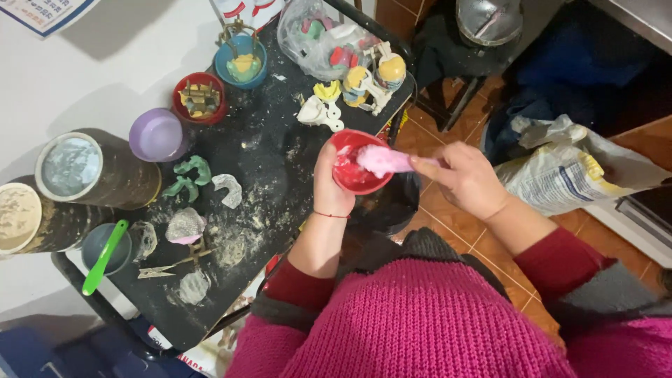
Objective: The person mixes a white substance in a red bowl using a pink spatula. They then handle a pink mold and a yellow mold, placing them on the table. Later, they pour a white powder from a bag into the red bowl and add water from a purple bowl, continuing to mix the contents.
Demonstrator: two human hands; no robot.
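The left hand (pixel 332 183) has its fingers clasped around the red bowl (pixel 355 162), held just off the black worktop (pixel 273 161) edge. The right hand (pixel 465 178) pinches what looks like a pink-coated spatula (pixel 383 160) inside it; white dental casts (pixel 320 112) and a purple cup (pixel 157 135) stand beyond.
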